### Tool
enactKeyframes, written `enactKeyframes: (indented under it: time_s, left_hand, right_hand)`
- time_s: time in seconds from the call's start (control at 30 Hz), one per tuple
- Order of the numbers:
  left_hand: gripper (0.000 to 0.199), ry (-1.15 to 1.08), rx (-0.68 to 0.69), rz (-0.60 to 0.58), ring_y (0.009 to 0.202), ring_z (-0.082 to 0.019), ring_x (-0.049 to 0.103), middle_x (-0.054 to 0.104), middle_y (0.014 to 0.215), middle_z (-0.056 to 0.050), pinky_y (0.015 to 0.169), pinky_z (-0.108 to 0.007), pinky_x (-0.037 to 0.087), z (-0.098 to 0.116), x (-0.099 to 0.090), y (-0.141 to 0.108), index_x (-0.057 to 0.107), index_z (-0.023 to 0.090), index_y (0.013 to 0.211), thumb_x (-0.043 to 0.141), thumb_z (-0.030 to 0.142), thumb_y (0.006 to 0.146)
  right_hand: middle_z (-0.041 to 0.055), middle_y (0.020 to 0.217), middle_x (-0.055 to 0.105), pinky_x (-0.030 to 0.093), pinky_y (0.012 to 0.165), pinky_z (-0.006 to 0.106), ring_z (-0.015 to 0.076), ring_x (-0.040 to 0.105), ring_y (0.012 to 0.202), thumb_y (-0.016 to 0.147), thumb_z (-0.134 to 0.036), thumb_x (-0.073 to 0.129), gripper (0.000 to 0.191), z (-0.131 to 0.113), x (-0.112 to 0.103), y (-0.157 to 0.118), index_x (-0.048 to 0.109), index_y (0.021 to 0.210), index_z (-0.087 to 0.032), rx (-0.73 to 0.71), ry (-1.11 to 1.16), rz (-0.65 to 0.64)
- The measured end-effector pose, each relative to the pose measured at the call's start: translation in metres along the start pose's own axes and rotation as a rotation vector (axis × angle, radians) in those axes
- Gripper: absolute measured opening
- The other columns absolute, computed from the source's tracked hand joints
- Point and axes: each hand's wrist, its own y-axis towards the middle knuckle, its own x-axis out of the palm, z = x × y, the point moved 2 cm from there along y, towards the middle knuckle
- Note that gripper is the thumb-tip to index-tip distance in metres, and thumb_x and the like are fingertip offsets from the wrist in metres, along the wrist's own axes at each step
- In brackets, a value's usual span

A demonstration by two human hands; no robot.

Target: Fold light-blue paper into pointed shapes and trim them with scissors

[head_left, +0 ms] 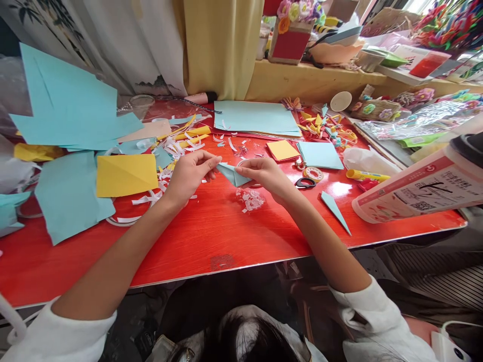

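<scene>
A small folded light-blue paper [230, 174] is held between my two hands above the middle of the red table [226, 241]. My left hand [194, 173] pinches its pointed left end between thumb and fingertips. At its right end, my right hand [262, 175] grips it with the thumb on top. Under the paper lies a little heap of clear, whitish scraps [252, 199]. A narrow folded blue paper piece [335, 211] rests near the table's front edge at the right.
Blue sheets [71, 196], a yellow sheet [127, 175] and paper strips cover the left. Blue squares [320, 154], a yellow pad [282, 150], scissors [305, 183], tape [313, 174] and a glue stick [366, 175] lie right of centre. A large cup [418, 186] stands far right.
</scene>
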Motion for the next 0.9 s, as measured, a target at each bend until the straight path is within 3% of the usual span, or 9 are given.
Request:
enactKeyframes:
  time_s: [0.2, 0.3, 0.43, 0.8, 0.9]
  left_hand:
    - [0.023, 0.002, 0.01, -0.054, 0.056, -0.009, 0.053, 0.057, 0.061, 0.0, 0.057, -0.02, 0.044, 0.0008, 0.0025, -0.0013, 0.064, 0.014, 0.075, 0.065, 0.037, 0.076]
    - [0.029, -0.108, -0.073, -0.031, 0.058, -0.01, 0.058, 0.061, 0.067, -0.001, 0.059, -0.023, 0.048, 0.0008, 0.0036, -0.0025, 0.064, 0.014, 0.082, 0.059, 0.043, 0.081]
    - [0.035, -0.08, -0.139, -0.039, 0.057, -0.011, 0.058, 0.063, 0.066, -0.003, 0.057, -0.023, 0.048, 0.0003, 0.0043, -0.003, 0.064, 0.013, 0.072, 0.063, 0.048, 0.076]
    - [0.027, -0.148, -0.139, -0.067, 0.058, -0.012, 0.059, 0.063, 0.06, -0.003, 0.061, -0.024, 0.05, 0.0002, 0.0056, -0.0063, 0.068, 0.012, 0.066, 0.066, 0.038, 0.073]
    - [0.031, -0.149, -0.153, -0.065, 0.062, -0.014, 0.061, 0.065, 0.065, -0.004, 0.064, -0.027, 0.052, 0.0013, 0.0065, -0.0059, 0.068, 0.012, 0.069, 0.063, 0.041, 0.076]
  right_hand:
    - [0.0022, 0.07, 0.057, 0.041, 0.057, 0.025, 0.0102, 0.051, 0.062, 0.071, -0.041, 0.069, 0.029, 0.0018, 0.0036, -0.0014, 0.066, 0.074, -0.012, 0.028, -0.037, -0.187]
    - [0.0006, 0.066, 0.054, 0.037, 0.055, 0.025, 0.0097, 0.048, 0.06, 0.07, -0.04, 0.069, 0.028, 0.004, 0.0036, 0.0012, 0.063, 0.07, -0.013, -0.006, -0.063, -0.114]
    - [0.0002, 0.065, 0.051, 0.035, 0.054, 0.025, 0.01, 0.046, 0.06, 0.071, -0.036, 0.066, 0.025, 0.0035, 0.0047, 0.0036, 0.061, 0.066, -0.013, -0.062, -0.141, -0.037]
    - [-0.0007, 0.062, 0.053, 0.034, 0.054, 0.025, 0.0109, 0.047, 0.059, 0.07, -0.035, 0.066, 0.023, 0.0029, 0.0071, 0.0012, 0.055, 0.065, -0.016, -0.051, -0.187, -0.098]
    - [-0.0014, 0.061, 0.05, 0.034, 0.054, 0.025, 0.0103, 0.046, 0.058, 0.071, -0.034, 0.065, 0.023, 0.002, 0.0066, 0.001, 0.054, 0.063, -0.016, -0.054, -0.163, -0.077]
